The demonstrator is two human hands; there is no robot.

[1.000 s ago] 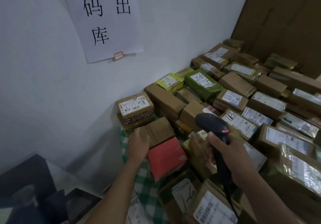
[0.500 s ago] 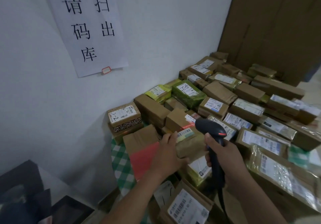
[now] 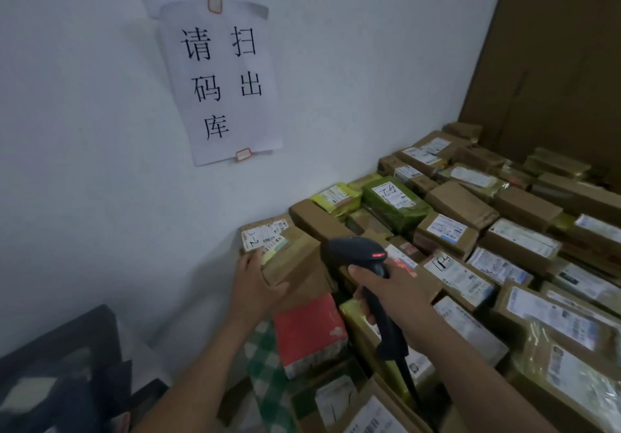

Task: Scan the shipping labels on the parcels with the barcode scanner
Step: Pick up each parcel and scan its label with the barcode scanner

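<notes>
- Gripping the barcode scanner [image 3: 356,254] by its handle, the right hand [image 3: 400,293] has its fingers [image 3: 362,298] curled tightly round the smooth black plastic. A small red light glows on top of the rounded head.
- The left hand [image 3: 257,284] holds a brown cardboard parcel [image 3: 295,264] by its left end, with the thumb on the near face and the fingers wrapped over the far side.
- That parcel is a matte, rectangular box lying just left of the scanner head. A white shipping label [image 3: 274,246] with printed barcodes sits at its upper-left corner, beside the fingertips.
- Behind it, against the pale wall, stands a speckled box [image 3: 265,225] with a hand-marked white label.
- A flat red parcel [image 3: 309,328] lies just below the held box, beside the green-and-white checked cloth [image 3: 265,358] that covers the counter.
- Other parcels crowd the counter edge to edge. Most are plain cardboard blocks, and one green parcel [image 3: 393,204] is in glossy crinkled plastic.
- A paper sign [image 3: 225,86] with large black characters hangs on the wall, fixed by small red-edged stickers.
</notes>
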